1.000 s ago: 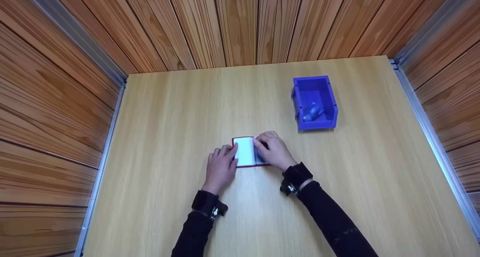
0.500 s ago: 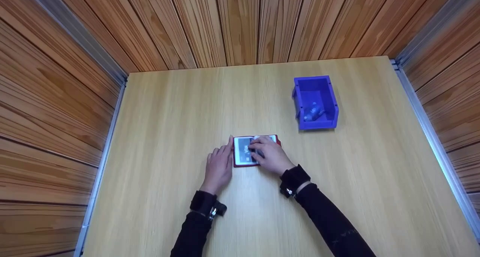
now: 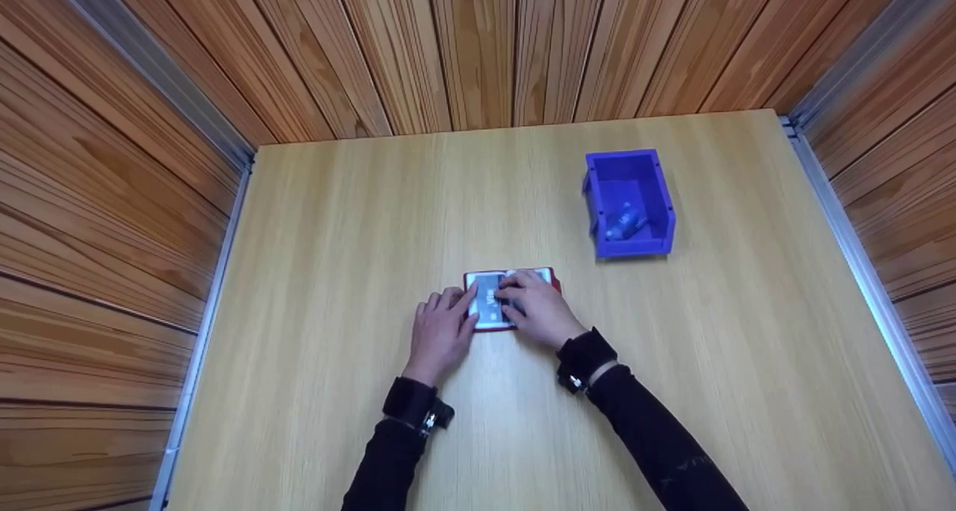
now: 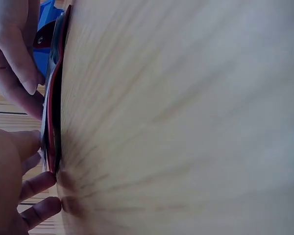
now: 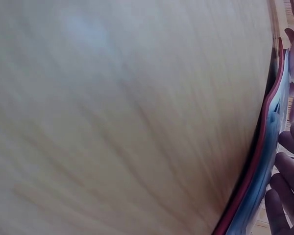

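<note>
A small red card holder [image 3: 489,318] with clear sleeve pages lies spread on the table, a grey and white card with lettering showing on its left side. My left hand [image 3: 441,333] grips the holder's left edge, thumb and index finger over the page. In the left wrist view, other fingertips [image 4: 48,178] touch its outer edge and the tabletop. My right hand [image 3: 541,309] rests with bent, spread fingers on the middle and right side, partly covering the pages. The right wrist view shows the stacked sleeves [image 5: 267,152] above the red cover, my right fingers [image 5: 286,183] against them.
A blue bin [image 3: 627,249] stands at the back right of the wooden table [image 3: 358,220], with small translucent bluish objects [image 3: 626,221] inside. Wood-plank walls and metal rails border the table. A snap strap [image 4: 44,35] sticks out from the card holder.
A page has turned over to the left, so a card replaces the white page there. My left hand pulled back to the edge, then came onto the page again. My right hand shifted slightly left.
</note>
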Motion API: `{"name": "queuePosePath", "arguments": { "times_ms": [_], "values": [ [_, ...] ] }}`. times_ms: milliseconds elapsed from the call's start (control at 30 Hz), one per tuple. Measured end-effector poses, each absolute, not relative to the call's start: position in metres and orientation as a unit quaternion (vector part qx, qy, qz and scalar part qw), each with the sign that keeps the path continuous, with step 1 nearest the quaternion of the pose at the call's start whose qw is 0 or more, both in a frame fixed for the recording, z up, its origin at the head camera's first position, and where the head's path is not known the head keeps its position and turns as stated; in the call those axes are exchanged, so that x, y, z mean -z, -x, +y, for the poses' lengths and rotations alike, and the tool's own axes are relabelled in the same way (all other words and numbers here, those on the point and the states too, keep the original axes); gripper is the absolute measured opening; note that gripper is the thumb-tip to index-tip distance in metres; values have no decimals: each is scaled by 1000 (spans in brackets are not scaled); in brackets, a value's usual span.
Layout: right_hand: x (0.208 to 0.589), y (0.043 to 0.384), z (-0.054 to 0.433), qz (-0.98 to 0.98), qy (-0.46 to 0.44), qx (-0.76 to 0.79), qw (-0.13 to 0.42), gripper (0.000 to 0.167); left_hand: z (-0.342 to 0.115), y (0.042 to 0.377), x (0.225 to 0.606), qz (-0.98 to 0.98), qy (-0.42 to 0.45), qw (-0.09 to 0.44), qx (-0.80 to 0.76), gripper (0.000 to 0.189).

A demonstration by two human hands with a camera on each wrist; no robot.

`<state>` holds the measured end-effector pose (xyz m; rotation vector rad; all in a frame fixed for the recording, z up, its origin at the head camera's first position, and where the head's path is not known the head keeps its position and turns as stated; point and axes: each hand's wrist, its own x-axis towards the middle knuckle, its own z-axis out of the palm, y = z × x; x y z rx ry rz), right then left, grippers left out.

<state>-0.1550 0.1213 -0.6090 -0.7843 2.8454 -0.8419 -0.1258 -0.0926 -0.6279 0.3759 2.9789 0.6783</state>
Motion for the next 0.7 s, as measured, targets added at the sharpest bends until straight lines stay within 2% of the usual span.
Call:
{"name": "queuePosePath", "arguments": {
  "times_ms": [400,567,700],
  "values": [
    [607,156,121,923,197,320,76,31,-90,127,625,972,-116,51,-198,54],
    [607,156,124,917,165,359,47,29,-89,125,626,972,-123,35,-196,53],
    [608,157,126,922,140,361,18,17,-89,126,625,972,-122,35,-197,53]
  ]
}}
